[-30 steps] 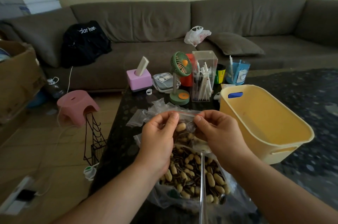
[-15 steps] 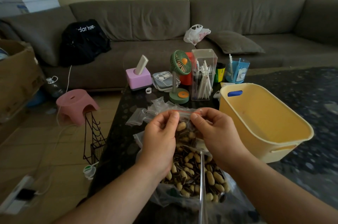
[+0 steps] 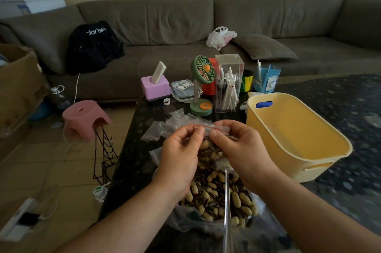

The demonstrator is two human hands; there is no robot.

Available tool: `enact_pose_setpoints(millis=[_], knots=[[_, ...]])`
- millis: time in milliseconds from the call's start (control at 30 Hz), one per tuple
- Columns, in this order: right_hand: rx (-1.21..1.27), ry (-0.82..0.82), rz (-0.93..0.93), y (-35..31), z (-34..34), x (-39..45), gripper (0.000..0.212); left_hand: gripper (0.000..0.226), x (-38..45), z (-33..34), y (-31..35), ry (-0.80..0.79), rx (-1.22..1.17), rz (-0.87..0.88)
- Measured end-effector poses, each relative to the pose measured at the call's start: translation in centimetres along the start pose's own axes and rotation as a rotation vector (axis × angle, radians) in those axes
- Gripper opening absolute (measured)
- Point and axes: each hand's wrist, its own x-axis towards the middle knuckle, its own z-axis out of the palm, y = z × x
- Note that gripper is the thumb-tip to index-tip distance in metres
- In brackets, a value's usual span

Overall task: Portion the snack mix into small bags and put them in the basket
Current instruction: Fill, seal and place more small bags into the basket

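My left hand (image 3: 179, 157) and my right hand (image 3: 241, 147) both pinch the red-striped zip top of a small clear bag (image 3: 208, 147) partly filled with peanuts and seeds. It hangs over a large open plastic bag of snack mix (image 3: 218, 199) on the dark table. A metal spoon handle (image 3: 226, 207) sticks out of the mix toward me. The yellow basket (image 3: 321, 129) stands empty just right of my right hand. Spare small bags (image 3: 165, 127) lie flat behind my hands.
Behind the bags stand a green desk fan (image 3: 203, 83), a clear pen box (image 3: 227, 83), a pink tissue box (image 3: 155, 85), a blue cup (image 3: 266, 79) and a flat case. A pink stool (image 3: 85, 118) and wire rack sit left of the table (image 3: 134, 162). A grey sofa fills the back.
My thumbs have slid closer together along the zip strip of the small bag. The bag stays over the snack mix.
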Motion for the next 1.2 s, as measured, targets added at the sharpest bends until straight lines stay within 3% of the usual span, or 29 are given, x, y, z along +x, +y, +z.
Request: enact_pose_setpoints(millis=[133,633,1200], knots=[[-0.034,0.01,-0.008,0.1,0.2,0.2,0.014,0.018,-0.2,0.0,0.0,-0.06,0.053,0.045],[-0.072,0.02,0.016,0.4,0.6,0.4,0.007,0.01,-0.1,-0.4,-0.3,-0.031,0.295,0.172],[-0.199,0.025,-0.016,-0.3,-0.2,0.3,0.014,0.011,0.1,-0.9,0.3,-0.087,0.178,0.095]])
